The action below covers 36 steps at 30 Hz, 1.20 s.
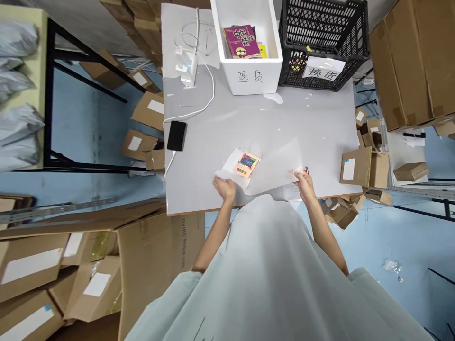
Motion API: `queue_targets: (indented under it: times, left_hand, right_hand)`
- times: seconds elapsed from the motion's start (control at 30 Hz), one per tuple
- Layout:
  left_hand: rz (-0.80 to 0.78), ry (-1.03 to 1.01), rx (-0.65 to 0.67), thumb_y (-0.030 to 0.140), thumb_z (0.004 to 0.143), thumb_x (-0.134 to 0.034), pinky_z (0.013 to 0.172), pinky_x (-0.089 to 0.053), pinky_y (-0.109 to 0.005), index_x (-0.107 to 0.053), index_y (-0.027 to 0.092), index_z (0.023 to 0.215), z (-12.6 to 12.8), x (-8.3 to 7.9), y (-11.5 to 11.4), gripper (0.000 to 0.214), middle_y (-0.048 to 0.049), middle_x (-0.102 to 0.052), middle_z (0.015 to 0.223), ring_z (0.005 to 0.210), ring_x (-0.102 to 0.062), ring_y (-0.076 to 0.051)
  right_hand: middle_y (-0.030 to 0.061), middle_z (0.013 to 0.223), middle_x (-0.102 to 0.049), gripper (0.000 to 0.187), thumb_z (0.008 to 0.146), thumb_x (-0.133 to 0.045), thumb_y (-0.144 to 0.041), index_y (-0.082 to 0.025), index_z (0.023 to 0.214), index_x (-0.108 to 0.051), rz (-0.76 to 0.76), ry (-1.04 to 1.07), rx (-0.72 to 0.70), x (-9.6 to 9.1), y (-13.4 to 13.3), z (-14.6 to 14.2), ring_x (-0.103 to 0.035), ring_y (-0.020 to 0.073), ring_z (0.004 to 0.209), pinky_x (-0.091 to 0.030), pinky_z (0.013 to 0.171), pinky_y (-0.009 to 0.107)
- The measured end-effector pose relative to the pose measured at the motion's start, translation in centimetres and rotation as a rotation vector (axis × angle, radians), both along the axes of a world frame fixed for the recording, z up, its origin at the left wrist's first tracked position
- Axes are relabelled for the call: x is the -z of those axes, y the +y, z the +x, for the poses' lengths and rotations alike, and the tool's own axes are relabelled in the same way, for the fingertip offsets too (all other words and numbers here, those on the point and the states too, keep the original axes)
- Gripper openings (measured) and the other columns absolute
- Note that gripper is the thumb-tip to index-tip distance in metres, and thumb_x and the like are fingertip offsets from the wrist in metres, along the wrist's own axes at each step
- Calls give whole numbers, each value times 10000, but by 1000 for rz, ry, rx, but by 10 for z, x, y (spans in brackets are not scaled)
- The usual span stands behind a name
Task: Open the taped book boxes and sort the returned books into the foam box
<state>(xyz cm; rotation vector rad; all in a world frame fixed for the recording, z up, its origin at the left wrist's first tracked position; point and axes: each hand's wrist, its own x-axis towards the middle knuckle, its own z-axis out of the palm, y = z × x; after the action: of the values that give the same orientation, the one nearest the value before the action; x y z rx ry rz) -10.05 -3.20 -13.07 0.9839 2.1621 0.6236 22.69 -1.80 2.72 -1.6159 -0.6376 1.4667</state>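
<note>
A small colourful book (246,163) lies partly inside a thin white plastic mailing bag (275,166) on the grey table (249,123), near its front edge. My left hand (224,188) pinches the bag's left end, fingers closed on it. My right hand (304,182) grips the bag's right corner, and a small dark object with a red tip pokes out above its fingers; I cannot tell what it is.
A black phone (177,135) on a white cable lies at the table's left. A white foam box (249,42) with books and a black crate (323,38) stand at the back. Cardboard boxes (356,166) sit at the right edge, with more cardboard boxes (53,270) on the floor.
</note>
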Motion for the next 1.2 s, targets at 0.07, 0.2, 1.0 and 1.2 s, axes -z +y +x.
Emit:
queue_targets:
  times: [0.07,0.2,1.0,1.2]
  left_hand:
    - [106,83,60,224,998,-570,1353,-311,-554,-401,130,1650,2,-5,7,680,-252,-480,1664,1615,-408,-358]
    - [114,84,474,300,931,-748,1329,-380,-527,-481,190,1606,23,-1,37,734,-221,-414,1721,1632,-385,-386]
    - [-235,-630,88,261,854,-828,939,-637,-350,-583,150,1464,29,-7,28,667,-128,-808,1181,1026,-799,-213]
    - [-249,-824,42,215,844,-821,941,-651,-352,-601,145,1458,24,-11,17,656,-84,-810,1036,899,-789,-179]
  right_hand:
    - [65,1019,-839,345,790,-758,-507,-231,997,-755,-3,-20,-3,1,-1,3,-795,272,1027,-637,895,375]
    - [63,1012,-836,389,793,-792,-531,-227,1034,-764,-8,-35,-49,4,0,1,-778,271,1031,-636,884,369]
    - [314,1620,-518,938,833,-905,-522,-91,1547,-477,-429,-787,-807,116,14,-121,-602,402,1452,-507,1149,433]
    - [192,1344,-765,400,900,-836,-367,-174,1219,-692,-372,-753,-891,119,-10,-145,-693,347,1290,-515,1071,403]
